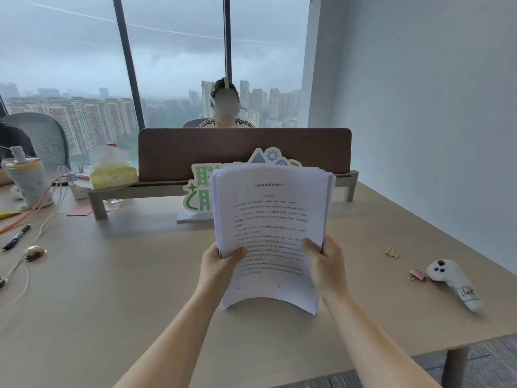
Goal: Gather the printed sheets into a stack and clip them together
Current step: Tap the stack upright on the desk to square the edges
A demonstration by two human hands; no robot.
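Sheets: a stack of printed sheets (270, 219) stands upright near the middle of the worktop (126, 275), its bottom edge resting on the surface and bowed up in the middle; the top edges are fanned and uneven
Left hand: the left hand (219, 264) holds the stack's left edge low down, thumb laid across the front page, the other fingers hidden behind the paper
Left grip: pinching the stack between thumb and fingers
Right hand: the right hand (326, 264) holds the right edge at about the same height, thumb on the front page, fingers behind
Right grip: pinching the stack likewise
Arms: both forearms are bare and reach forward from the bottom of the view, converging on the paper
Clips: a pink clip (417, 274) and a yellow clip (392, 252) lie on the worktop well to the right of the stack, the pink one just beside a white controller (454, 284)
Behind the stack: a green and white sign (197, 189)
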